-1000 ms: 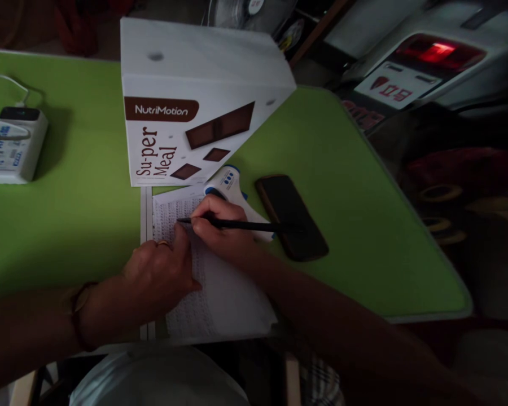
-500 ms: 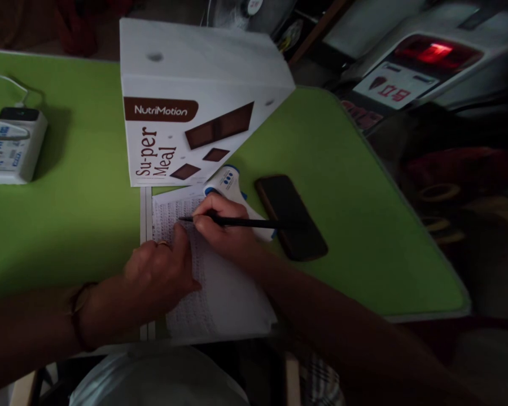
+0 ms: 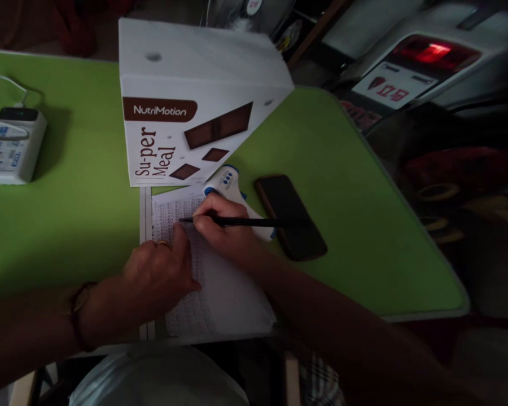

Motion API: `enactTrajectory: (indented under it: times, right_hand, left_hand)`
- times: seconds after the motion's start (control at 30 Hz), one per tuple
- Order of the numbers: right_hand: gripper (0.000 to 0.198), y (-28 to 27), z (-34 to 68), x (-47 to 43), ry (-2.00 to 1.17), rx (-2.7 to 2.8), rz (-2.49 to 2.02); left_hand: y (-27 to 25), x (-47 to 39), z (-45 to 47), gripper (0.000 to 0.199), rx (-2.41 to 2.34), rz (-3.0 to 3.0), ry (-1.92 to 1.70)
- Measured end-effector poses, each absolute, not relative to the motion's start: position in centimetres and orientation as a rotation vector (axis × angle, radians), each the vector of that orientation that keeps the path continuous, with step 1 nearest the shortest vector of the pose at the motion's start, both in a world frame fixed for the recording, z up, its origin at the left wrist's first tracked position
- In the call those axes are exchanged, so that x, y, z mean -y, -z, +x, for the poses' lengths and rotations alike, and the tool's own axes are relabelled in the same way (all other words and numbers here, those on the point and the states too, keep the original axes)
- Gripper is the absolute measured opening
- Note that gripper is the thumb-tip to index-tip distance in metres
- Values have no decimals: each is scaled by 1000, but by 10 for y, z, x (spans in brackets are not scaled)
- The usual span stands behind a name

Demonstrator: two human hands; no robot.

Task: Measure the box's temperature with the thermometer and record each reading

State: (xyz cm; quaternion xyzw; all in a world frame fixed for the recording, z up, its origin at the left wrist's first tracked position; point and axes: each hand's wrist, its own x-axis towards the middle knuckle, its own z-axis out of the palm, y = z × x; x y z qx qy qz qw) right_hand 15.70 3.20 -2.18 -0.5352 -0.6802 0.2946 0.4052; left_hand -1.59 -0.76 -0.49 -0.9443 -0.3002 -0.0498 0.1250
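My right hand point(image 3: 226, 232) pinches a slim black pen point(image 3: 260, 221), its tip at the rows of handwriting on a white sheet of paper point(image 3: 232, 304). Resting on the same sheet, my left hand point(image 3: 154, 276) has its index finger stretched towards the pen tip and its thumb held apart. The other left fingers are curled under and partly hidden. Part of the writing is covered by both hands. Just beyond my right hand lies a white and blue handheld device, like a forehead thermometer point(image 3: 225, 180). A dark phone point(image 3: 281, 192) lies beside it, under the pen's back end.
A large white NutriMotion box point(image 3: 152, 152) stands behind the paper on the green table point(image 3: 364, 242). To the left sits a white power block point(image 3: 12, 149) with cables. Beyond the table's right side is a white machine point(image 3: 410, 67) with a lit red lamp.
My hands, the pen and the paper hold almost the same positions. The whole view has shifted very slightly.
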Motion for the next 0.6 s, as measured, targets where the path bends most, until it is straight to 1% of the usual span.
enactTrajectory:
  times: [0.2, 0.47, 0.6]
  right_hand:
    - [9, 22, 157, -32, -737, 1704, -1379]
    - [8, 21, 158, -32, -712, 1716, -1341]
    - [9, 20, 159, -32, -726, 1745, -1346]
  left_hand:
    - [6, 7, -15, 65, 874, -2753, 198]
    - [6, 6, -15, 67, 884, -2742, 142]
    - [5, 7, -14, 64, 874, -2750, 139]
